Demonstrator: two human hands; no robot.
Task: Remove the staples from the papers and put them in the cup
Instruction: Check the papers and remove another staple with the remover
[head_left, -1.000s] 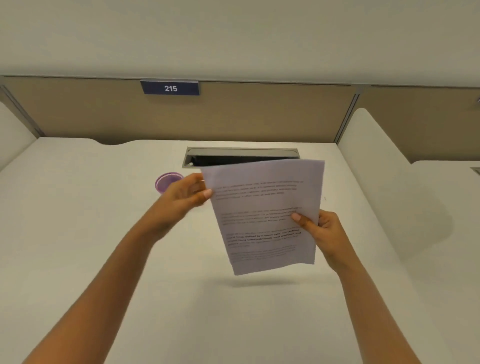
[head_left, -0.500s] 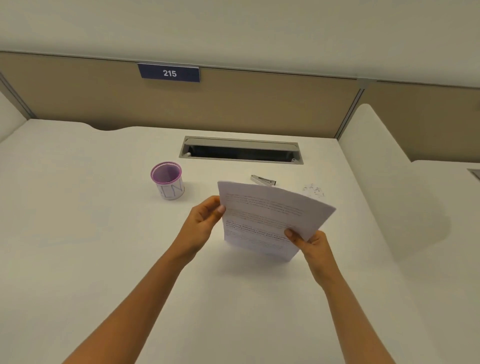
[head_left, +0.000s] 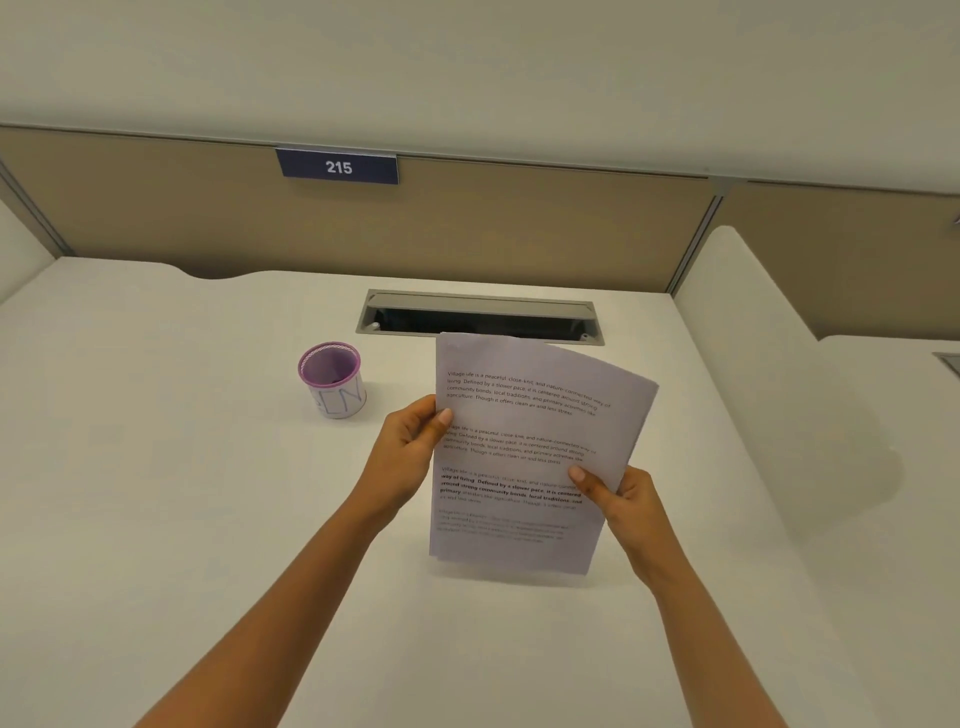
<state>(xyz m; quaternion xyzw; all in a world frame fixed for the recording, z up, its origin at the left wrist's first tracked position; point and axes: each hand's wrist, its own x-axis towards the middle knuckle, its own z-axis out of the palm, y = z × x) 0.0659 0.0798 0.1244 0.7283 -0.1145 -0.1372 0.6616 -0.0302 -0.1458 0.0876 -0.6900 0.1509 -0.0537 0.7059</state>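
Papers held in both hands above tabletop

Papers (head_left: 524, 457): a printed sheaf held tilted above the tabletop (head_left: 156, 519), text side toward the camera. Its lower edge hangs just clear of the surface; its top edge overlaps the front lip of the cable slot (head_left: 480, 317) at 12 o'clock.

Left hand (head_left: 408, 452): closed on the left edge of the papers at mid-height, thumb on the front face, fingers behind.

Right hand (head_left: 621, 499): closed on the right edge lower down, thumb pressed on the printed face, fingers behind the sheet.

Staples: none can be made out at this resolution; the top left corner of the papers is too faint to read.

Cup (head_left: 332, 379): purple rim, white lettered body, standing upright on the tabletop at 10 o'clock from the papers, well apart from the left hand.

Open room: bare tabletop extends to 9 o'clock and 6 o'clock of the papers. At 3 o'clock a white side divider (head_left: 753, 332) bounds the surface. At 12 o'clock a tan partition (head_left: 519, 228) carries a number plate (head_left: 338, 166) reading 215.
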